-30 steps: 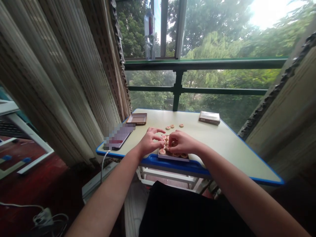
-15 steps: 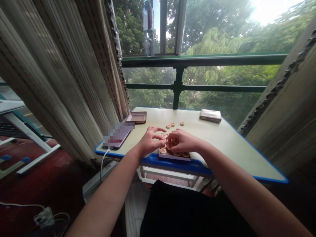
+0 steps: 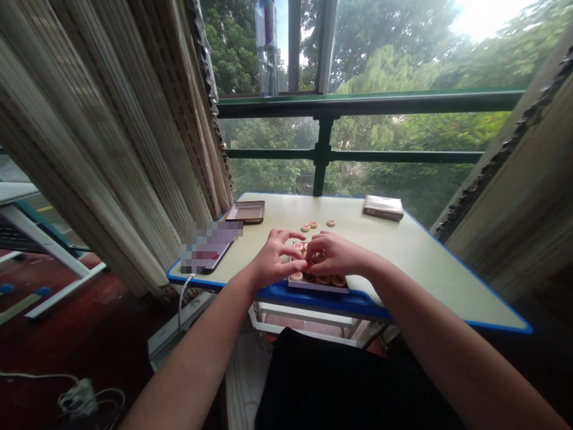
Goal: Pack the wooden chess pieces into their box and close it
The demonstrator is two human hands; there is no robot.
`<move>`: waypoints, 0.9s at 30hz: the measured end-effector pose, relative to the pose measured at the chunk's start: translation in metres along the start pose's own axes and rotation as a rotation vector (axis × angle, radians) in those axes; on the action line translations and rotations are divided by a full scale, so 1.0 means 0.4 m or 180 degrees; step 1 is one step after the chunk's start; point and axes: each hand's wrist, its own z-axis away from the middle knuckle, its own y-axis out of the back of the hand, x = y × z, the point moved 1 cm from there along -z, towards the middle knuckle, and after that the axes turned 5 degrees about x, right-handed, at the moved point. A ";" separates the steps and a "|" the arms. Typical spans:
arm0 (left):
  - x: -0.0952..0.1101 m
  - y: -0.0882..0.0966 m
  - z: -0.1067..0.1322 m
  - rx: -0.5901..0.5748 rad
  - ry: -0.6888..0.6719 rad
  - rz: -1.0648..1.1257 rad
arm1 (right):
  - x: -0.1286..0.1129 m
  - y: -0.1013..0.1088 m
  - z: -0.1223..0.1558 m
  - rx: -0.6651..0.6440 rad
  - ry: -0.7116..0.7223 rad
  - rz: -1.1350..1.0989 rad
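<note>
A shallow tray (image 3: 313, 285) of round wooden game pieces (image 3: 324, 279) with red marks sits at the near edge of a pale table (image 3: 403, 251) with a blue rim. My left hand (image 3: 273, 260) rests at the tray's left side, fingers curled toward the pieces, fingertips touching one. My right hand (image 3: 333, 254) lies over the tray's middle, fingers bent in a pinch on the pieces beneath it. Three loose pieces (image 3: 313, 225) lie on the table beyond the tray.
A phone (image 3: 210, 246) on a white cable lies at the table's left edge. A brown lid (image 3: 246, 212) sits at the back left, a flat box (image 3: 382, 207) at the back right. Curtains hang on both sides; a green window railing stands behind.
Both hands stay over the tray; my left fingers have closed in toward the right hand. The view has tilted slightly.
</note>
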 end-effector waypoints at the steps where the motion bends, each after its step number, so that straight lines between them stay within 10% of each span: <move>1: 0.001 -0.001 0.000 -0.0030 -0.0026 -0.0007 | -0.001 0.000 0.000 0.0000 -0.0003 -0.0002; 27: 0.003 -0.001 -0.003 -0.0184 -0.0018 -0.0129 | 0.010 0.007 0.000 -0.0105 -0.0278 -0.0204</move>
